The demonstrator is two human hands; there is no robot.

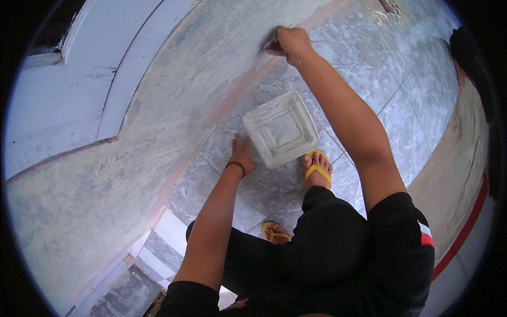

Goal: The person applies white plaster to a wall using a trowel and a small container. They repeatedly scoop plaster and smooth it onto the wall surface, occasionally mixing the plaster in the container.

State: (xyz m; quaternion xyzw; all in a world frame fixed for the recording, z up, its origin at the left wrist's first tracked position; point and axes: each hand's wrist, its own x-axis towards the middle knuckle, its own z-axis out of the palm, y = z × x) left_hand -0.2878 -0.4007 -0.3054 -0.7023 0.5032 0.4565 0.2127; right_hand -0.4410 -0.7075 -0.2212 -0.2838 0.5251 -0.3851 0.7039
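Up at the base of the whitish, unevenly coated wall (174,100), my right hand (291,44) is closed, its fingers pressed to the surface. A dark patch shows by the fingertips; whether it is a thin flat piece or shadow I cannot make out. My left hand (242,156) hovers over or rests on the tiled floor with its fingers apart, holding nothing. Just right of it stands a square, pale plastic tub (307,117), smeared with whitish residue inside and on its rim.
My feet in yellow flip-flops (318,171) are close to the tub. White panelling (79,90) stands at upper left. A raised, worn ledge with a red edge (465,227) runs along the right. Light scraps (388,16) lie at the far end of the floor.
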